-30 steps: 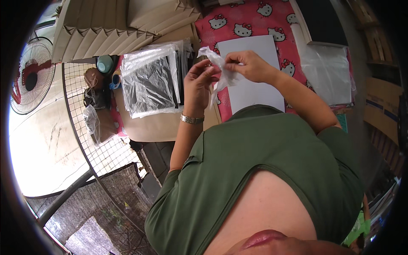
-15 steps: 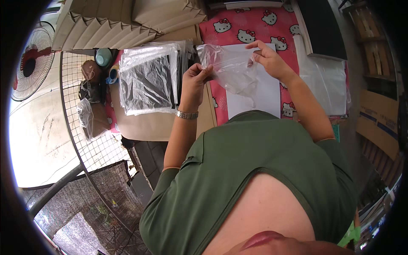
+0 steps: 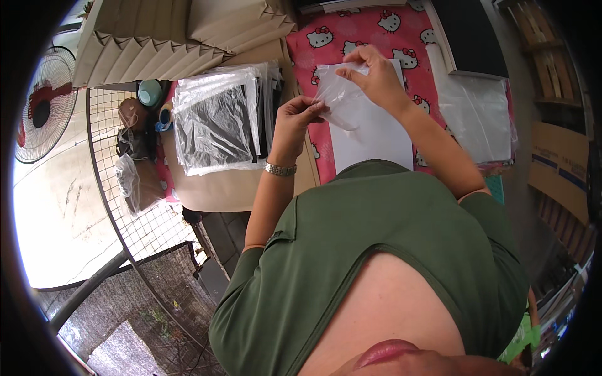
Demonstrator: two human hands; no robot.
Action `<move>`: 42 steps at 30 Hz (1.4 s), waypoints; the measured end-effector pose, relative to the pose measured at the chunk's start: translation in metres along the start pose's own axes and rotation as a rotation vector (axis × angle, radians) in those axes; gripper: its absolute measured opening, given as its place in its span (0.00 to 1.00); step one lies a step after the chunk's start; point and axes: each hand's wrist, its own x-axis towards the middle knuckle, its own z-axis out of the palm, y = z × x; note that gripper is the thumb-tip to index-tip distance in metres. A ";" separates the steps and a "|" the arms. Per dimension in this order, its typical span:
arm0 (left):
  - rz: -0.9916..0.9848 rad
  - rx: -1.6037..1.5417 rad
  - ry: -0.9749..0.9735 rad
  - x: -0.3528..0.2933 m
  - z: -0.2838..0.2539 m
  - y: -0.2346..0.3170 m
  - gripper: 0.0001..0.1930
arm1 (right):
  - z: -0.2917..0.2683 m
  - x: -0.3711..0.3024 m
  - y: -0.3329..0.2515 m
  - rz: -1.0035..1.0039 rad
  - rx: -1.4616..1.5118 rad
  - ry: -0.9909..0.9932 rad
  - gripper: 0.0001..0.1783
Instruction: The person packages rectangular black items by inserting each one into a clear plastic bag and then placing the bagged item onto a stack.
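A thin clear plastic bag is stretched between my hands above a white sheet. My left hand, with a metal-band watch on the wrist, pinches the bag's left side between thumb and fingers. At the bag's upper edge is my right hand, its thumb and fingers curled around the film; some fingertips are hidden. Left of my left hand lies a stack of black flat items in clear wrapping. More clear plastic bags lie in a flat pile to the right.
Folded brown paper is piled at the far left. The table has a pink cartoon-print cover. A black flat board lies far right. Beyond the left edge are wire mesh, a teal bowl, a tape roll and a fan.
My right hand has moved left and slightly away from me, nearer my left hand. The bag has bunched narrower and shifted; my left hand has moved slightly right.
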 end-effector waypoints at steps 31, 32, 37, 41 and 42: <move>0.194 -0.065 -0.009 0.005 0.026 -0.017 0.20 | -0.030 -0.040 0.030 0.350 0.339 -0.384 0.07; 0.169 -0.035 0.010 0.005 0.028 -0.018 0.21 | -0.026 -0.041 0.031 0.329 0.430 -0.324 0.07; 0.007 0.005 0.013 -0.001 0.031 -0.019 0.14 | -0.002 -0.037 0.016 0.452 0.811 -0.200 0.08; 0.040 -0.051 0.014 0.002 0.020 -0.019 0.06 | 0.006 -0.041 0.016 0.488 0.587 -0.190 0.12; 0.080 -0.107 0.021 0.003 0.018 -0.018 0.05 | 0.003 -0.039 0.015 0.452 0.456 -0.256 0.12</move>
